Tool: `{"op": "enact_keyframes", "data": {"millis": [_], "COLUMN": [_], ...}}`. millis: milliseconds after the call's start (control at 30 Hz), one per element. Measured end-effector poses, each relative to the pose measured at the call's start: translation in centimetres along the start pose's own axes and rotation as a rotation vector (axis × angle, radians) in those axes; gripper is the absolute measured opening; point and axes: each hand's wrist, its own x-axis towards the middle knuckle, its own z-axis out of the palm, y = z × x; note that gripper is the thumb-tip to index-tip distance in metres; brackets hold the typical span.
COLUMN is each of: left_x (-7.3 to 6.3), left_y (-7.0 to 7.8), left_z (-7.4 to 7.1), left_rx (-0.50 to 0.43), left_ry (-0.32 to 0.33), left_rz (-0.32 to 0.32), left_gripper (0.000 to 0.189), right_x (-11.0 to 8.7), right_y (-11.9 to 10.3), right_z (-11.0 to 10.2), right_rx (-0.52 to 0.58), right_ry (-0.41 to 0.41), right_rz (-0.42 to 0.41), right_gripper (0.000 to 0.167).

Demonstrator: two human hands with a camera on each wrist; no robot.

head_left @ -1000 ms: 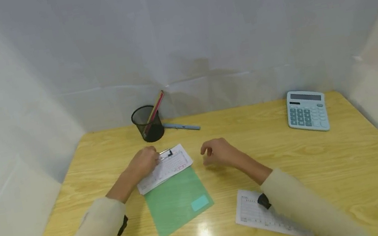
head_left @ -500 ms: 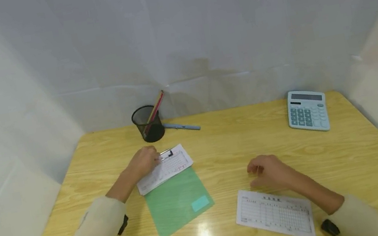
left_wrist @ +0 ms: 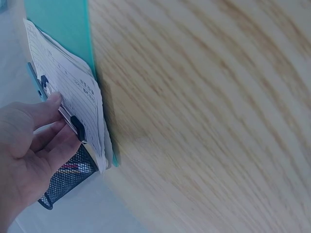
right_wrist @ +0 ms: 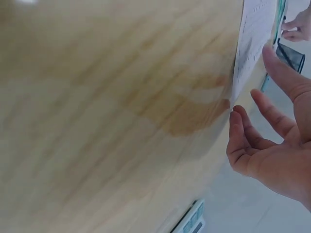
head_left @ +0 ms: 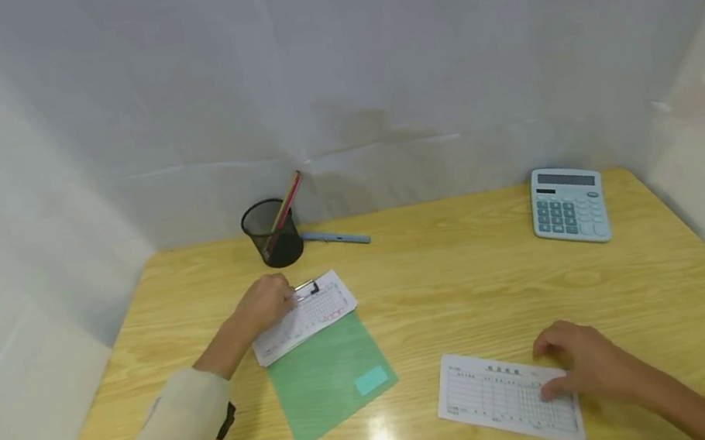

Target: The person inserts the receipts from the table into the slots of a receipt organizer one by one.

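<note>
My left hand [head_left: 266, 304] grips the metal clip [head_left: 306, 289] at the top of a green clipboard [head_left: 331, 381]. In the left wrist view, its thumb lies on the clip, with the fingers curled at the clip's edge. Several printed slips [head_left: 325, 305] lie under the clip, turned across the board. My right hand [head_left: 594, 365] hovers at the right end of a loose printed form [head_left: 485, 393], thumb over the sheet and fingers spread apart from it. Nothing is held in that hand; whether the thumb touches the paper is hard to tell.
A black mesh pen cup [head_left: 279, 245] with pencils [head_left: 283, 208] stands behind the clipboard. A blue pen [head_left: 338, 238] lies beside it. At the back right sits a light blue calculator [head_left: 568, 205]. Pale sheeting [head_left: 369, 75] encloses the wooden table [head_left: 446, 266].
My right hand has moved from near the clipboard, rightward and toward me, to the loose form's right end, uncovering the form. My left hand has stayed on the clip.
</note>
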Motion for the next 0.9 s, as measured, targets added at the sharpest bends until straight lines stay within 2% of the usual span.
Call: {"op": "enact_keyframes", "data": {"millis": [167,400,733,900], "left_x": [-0.1,0.0,0.0,0.0], "left_y": [0.0,0.0,0.2,0.2], "left_z": [0.1,-0.2,-0.2,-0.3], "left_rx": [-0.007,-0.025,-0.016,-0.018], "left_ry": [-0.004,-0.013,-0.017,-0.028], "left_rz": [-0.011,-0.025,-0.032,-0.044], "left_gripper": [0.013,0.01,0.009,0.009], "right_x": [-1.1,-1.2,-0.9,-0.9], "right_y": [0.4,0.3,0.0,0.2], "right_z": [0.4,0.8,0.7,0.7], "right_rx": [-0.011,-0.037,-0.056,-0.053], "right_ry": [-0.023,-0.044,-0.023,-0.014], "right_rz": [-0.006,-0.068,0.009,0.04], "right_gripper": [0.055,0.049,0.042,0.047]}}
